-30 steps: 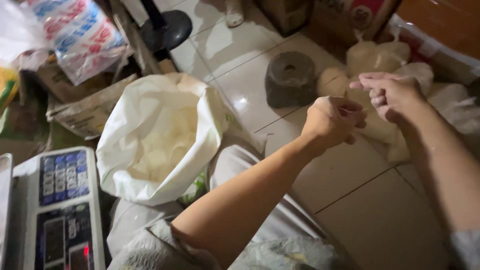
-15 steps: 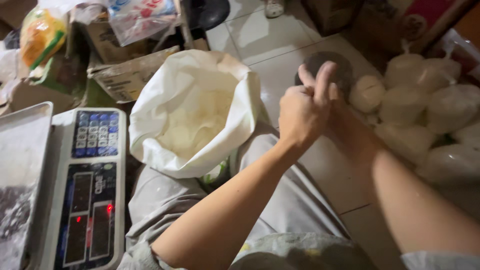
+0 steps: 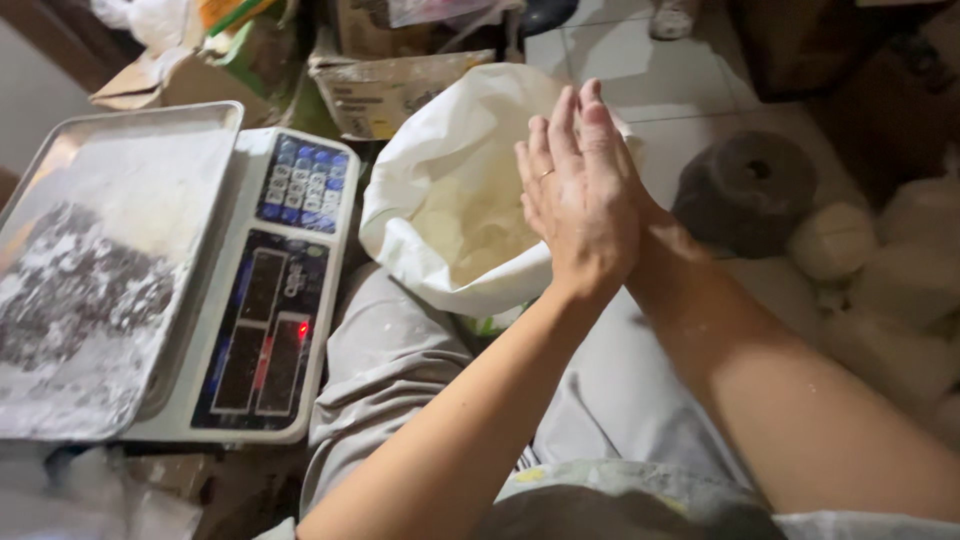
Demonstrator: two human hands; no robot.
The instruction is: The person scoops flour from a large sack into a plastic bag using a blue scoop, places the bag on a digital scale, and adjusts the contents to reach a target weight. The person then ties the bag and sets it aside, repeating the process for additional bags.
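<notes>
The left hand [image 3: 575, 195] and right hand [image 3: 612, 170] press flat together, fingers straight, closed and empty, pointing up and away over the rolled right rim of the open white sack [image 3: 450, 200], mouth upward, between the digital scale [image 3: 265, 290] and dark round weight [image 3: 745, 190].

White sack [image 3: 430, 170] with pale cream powder [image 3: 480, 215] at centre, silver scale tray [image 3: 120, 230] dusted white and grey at left, white scale body [image 3: 330, 290] with blue keypad [image 3: 302, 185] and red-lit black display [image 3: 262, 335], dark grey weight [image 3: 745, 190] far right, grey trousers [image 3: 390, 370] near.
</notes>
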